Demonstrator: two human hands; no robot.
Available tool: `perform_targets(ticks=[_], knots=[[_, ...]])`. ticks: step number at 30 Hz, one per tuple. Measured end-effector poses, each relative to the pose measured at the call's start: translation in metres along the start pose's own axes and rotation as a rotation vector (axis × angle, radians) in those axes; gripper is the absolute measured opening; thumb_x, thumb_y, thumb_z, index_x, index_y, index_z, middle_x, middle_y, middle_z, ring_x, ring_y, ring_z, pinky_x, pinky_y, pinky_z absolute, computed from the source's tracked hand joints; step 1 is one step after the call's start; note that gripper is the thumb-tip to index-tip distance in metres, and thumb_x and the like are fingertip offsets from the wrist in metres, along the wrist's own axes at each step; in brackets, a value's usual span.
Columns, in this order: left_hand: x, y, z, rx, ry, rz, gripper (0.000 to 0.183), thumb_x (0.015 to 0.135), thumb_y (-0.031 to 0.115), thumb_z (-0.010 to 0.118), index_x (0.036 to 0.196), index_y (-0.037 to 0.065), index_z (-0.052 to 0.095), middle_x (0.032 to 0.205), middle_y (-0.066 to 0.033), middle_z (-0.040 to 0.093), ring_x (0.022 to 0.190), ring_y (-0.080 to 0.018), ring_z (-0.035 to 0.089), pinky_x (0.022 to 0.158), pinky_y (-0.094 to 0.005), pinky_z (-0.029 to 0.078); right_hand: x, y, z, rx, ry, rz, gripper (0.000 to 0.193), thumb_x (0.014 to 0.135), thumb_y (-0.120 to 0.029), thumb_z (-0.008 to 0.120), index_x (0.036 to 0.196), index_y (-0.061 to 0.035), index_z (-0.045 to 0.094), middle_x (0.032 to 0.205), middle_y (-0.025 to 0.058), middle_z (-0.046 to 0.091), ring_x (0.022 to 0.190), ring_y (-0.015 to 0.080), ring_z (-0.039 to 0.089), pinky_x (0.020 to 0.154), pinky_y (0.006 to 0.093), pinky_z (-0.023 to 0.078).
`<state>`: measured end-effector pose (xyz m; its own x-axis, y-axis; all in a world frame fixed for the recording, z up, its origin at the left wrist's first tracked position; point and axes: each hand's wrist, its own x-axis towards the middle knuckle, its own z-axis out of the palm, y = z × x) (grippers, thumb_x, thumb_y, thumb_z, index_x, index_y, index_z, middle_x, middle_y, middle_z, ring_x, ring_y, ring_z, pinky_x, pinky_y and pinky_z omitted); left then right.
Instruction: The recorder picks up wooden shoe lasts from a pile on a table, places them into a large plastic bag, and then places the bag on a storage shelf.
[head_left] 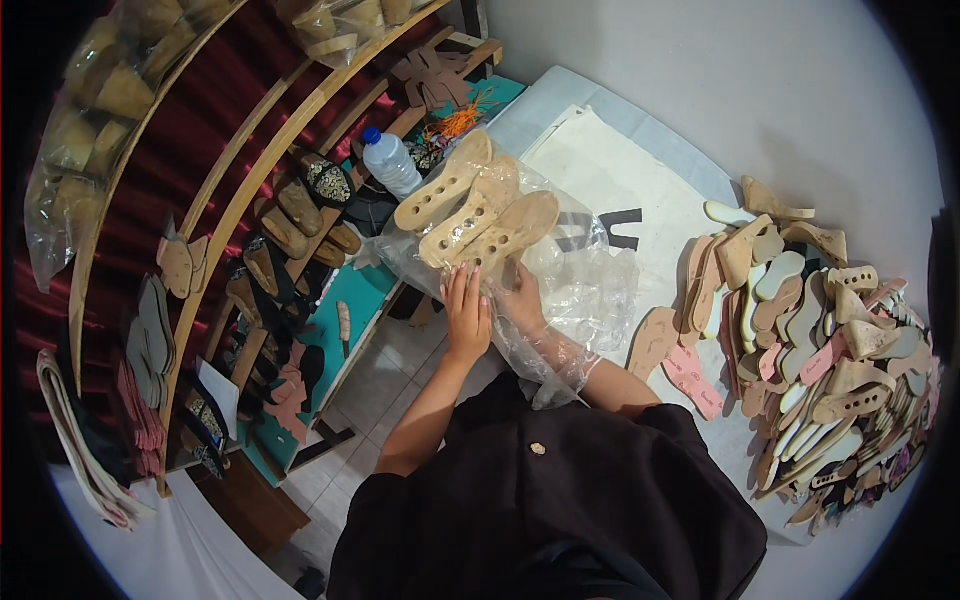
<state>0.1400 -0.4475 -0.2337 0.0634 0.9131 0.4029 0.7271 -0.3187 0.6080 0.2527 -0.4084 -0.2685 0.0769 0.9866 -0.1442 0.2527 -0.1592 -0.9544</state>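
Several tan wedge shoe soles (475,222) with round holes lie side by side on a clear plastic bag (590,290), or partly in it; which of the two I cannot tell. My left hand (467,312) rests on their near end, fingers stretched out over the middle sole. Plastic drapes over my right forearm, and my right hand (522,303) curls at the near end of the right-hand wedge sole (522,225). The tips of its fingers are hidden by sole and plastic.
A large heap of soles and wedges (830,360) covers the table's right side. Two black strips (622,230) lie on white sheeting (590,150). A water bottle (390,163) stands by the left shelves, which hold shoes (290,215) and bagged wedges (110,110). A knife (345,325) lies on the green surface.
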Motion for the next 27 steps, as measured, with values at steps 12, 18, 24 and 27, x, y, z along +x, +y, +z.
perform_targets(ticks=[12, 18, 24, 27], knots=[[0.003, 0.008, -0.007, -0.081, 0.138, 0.063, 0.042, 0.088, 0.01, 0.04, 0.127, -0.006, 0.041, 0.136, -0.0231, 0.033, 0.128, -0.0376, 0.028, 0.106, -0.0448, 0.019, -0.008, 0.025, -0.006, 0.436, -0.019, -0.028, 0.054, 0.072, -0.005, 0.063, 0.121, 0.0038, 0.044, 0.116, 0.016, 0.051, 0.109, 0.0249, 0.049, 0.091, 0.0352, 0.042], [0.011, 0.033, -0.014, 0.011, 0.111, 0.126, 0.044, 0.087, 0.016, 0.041, 0.128, 0.0, 0.042, 0.137, -0.0177, 0.035, 0.13, -0.0365, 0.025, 0.106, -0.0484, 0.013, -0.022, 0.014, -0.081, 0.223, -0.371, 0.05, 0.05, 0.076, -0.006, 0.059, 0.124, -0.0032, 0.045, 0.118, 0.0134, 0.051, 0.11, 0.0227, 0.049, 0.095, 0.0342, 0.041], [0.03, 0.088, -0.002, -0.192, 0.056, 0.237, 0.046, 0.086, 0.02, 0.045, 0.129, 0.002, 0.042, 0.137, -0.0174, 0.035, 0.13, -0.0364, 0.025, 0.106, -0.0508, 0.012, -0.058, 0.014, -0.195, 0.121, -0.623, 0.032, 0.046, 0.083, -0.008, 0.057, 0.127, -0.0032, 0.044, 0.112, 0.0108, 0.055, 0.103, 0.0179, 0.052, 0.09, 0.0296, 0.042], [0.043, 0.132, 0.006, -0.255, 0.015, 0.33, 0.048, 0.085, 0.021, 0.047, 0.129, 0.003, 0.042, 0.138, -0.0171, 0.034, 0.13, -0.0369, 0.025, 0.105, -0.0518, 0.012, -0.078, 0.028, -0.232, 0.243, -0.506, 0.114, 0.046, 0.082, -0.012, 0.059, 0.126, -0.0073, 0.046, 0.109, 0.0099, 0.055, 0.098, 0.0155, 0.054, 0.085, 0.0281, 0.044]])
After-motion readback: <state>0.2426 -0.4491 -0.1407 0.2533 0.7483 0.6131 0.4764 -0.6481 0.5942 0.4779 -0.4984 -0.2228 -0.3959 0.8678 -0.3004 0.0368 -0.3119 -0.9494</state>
